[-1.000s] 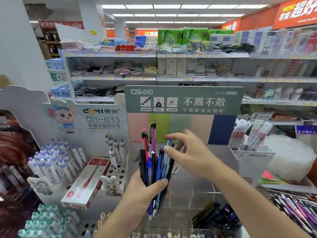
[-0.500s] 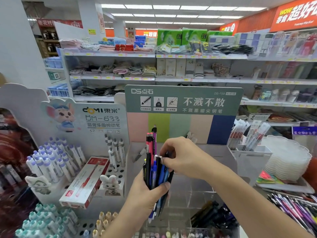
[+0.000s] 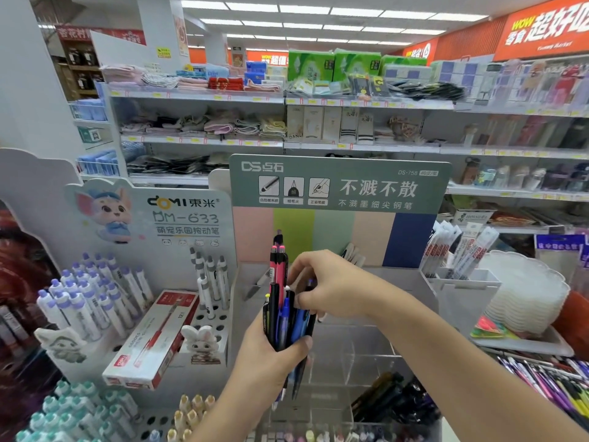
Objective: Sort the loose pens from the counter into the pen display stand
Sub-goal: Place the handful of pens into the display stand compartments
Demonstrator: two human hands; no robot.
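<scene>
My left hand is shut around a bunch of pens, black, blue, pink and purple, held upright in front of the pen display stand. My right hand rests on the bunch's upper right side, fingertips pinching the tops of the blue pens. Below the hands lie the stand's clear compartments, and several dark pens fill the one at lower right.
A white stand with purple-capped pens and a red-and-white pen box is on the left. A white bin of packaged pens and a tray of loose pens sit on the right. Store shelves run behind.
My right hand has come down onto the bunch and closed its fingers on the pen tops. The bunch now sits more even, with the pink pen tallest.
</scene>
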